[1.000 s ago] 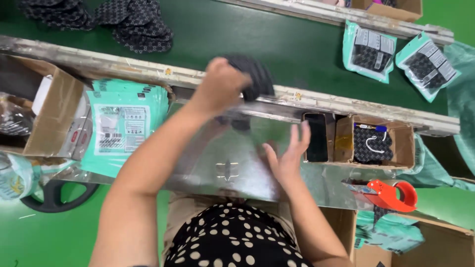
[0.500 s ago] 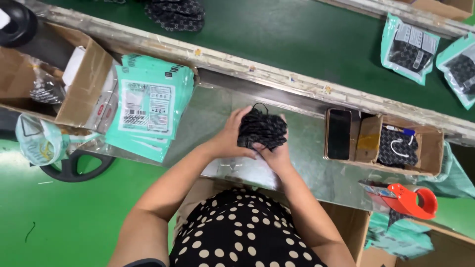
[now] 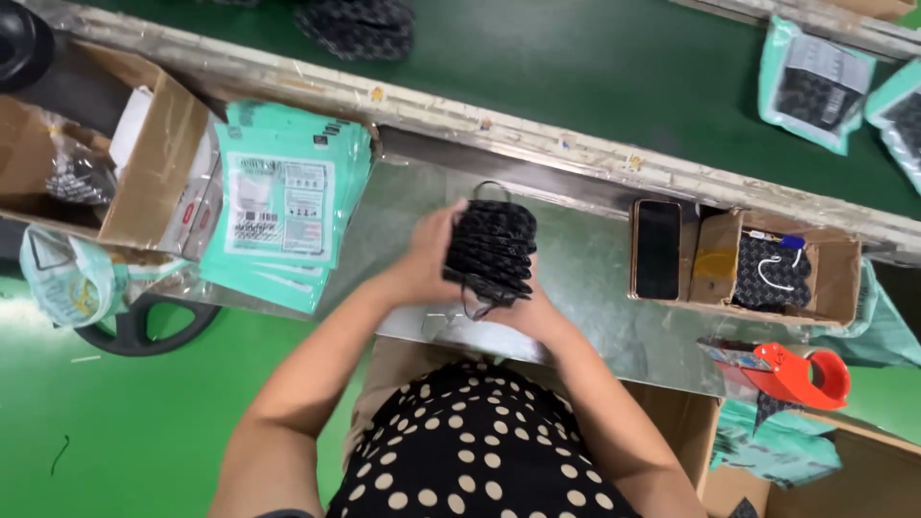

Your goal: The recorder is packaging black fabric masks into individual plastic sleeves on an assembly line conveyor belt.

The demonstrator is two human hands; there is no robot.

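Both hands hold a thick stack of black patterned face masks (image 3: 491,249) above the metal work table (image 3: 595,288). My left hand (image 3: 427,257) grips the stack's left side. My right hand (image 3: 523,312) supports it from below and is partly hidden by the masks. A thin black ear loop sticks up from the top of the stack. Just left of my hands lies a pile of teal flat packaging bags (image 3: 283,211).
A green conveyor belt (image 3: 576,77) runs behind the table, carrying filled teal bags (image 3: 814,82) and loose black masks (image 3: 360,24). A cardboard box (image 3: 106,163) sits at left. A small box (image 3: 767,269) with a phone (image 3: 657,249) stands at right, near a red tape dispenser (image 3: 796,374).
My left hand brought the mask stack down from the belt's edge to the table, and my right hand joined it. Both hands now hold the stack upright on its edge.
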